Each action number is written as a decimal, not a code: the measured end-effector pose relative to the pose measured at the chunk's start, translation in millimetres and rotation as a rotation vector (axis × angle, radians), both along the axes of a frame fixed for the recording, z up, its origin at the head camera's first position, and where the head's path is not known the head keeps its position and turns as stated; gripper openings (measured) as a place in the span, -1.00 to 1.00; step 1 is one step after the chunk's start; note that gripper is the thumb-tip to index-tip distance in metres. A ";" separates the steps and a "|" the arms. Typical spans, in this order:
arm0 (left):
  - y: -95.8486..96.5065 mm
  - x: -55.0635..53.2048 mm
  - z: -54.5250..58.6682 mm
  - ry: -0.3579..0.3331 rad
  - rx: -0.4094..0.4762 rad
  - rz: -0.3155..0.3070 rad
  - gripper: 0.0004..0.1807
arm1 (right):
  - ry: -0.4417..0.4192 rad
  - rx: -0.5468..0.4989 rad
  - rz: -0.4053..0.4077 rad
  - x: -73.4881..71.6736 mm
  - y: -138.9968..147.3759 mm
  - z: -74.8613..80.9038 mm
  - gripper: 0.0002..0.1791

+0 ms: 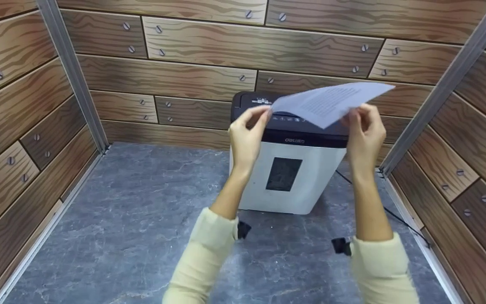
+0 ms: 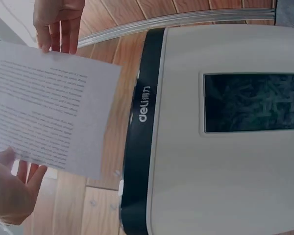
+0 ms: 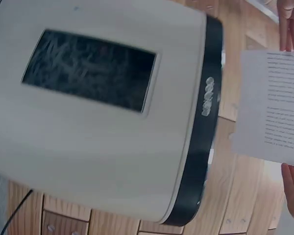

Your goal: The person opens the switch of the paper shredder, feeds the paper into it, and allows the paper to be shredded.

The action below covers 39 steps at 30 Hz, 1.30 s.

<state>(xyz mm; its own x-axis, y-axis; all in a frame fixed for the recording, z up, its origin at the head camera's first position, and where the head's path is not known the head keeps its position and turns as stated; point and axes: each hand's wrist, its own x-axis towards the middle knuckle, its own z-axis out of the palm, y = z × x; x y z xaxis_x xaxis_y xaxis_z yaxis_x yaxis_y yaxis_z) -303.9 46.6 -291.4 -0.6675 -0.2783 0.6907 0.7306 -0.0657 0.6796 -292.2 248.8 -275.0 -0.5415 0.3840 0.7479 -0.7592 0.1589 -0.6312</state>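
A white sheet of printed paper is held up in the air over the dark top of a paper shredder. My left hand pinches its left edge between thumb and fingers. At the opposite edge, my right hand pinches the paper the same way. The sheet bows a little in the head view. In the left wrist view the printed sheet spans both hands, apart from the shredder body. Its far end hides part of the shredder's top, and the feed slot is mostly covered.
Through the shredder's front window pale shreds show faintly. A black cable runs along the floor at the right. Wood-patterned walls enclose the grey marbled floor at the back and sides.
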 end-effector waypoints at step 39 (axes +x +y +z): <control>-0.8 -66.8 -32.2 -0.229 -0.708 0.372 -0.69 | -0.255 0.567 -0.327 -72.6 27.7 -38.5 -0.84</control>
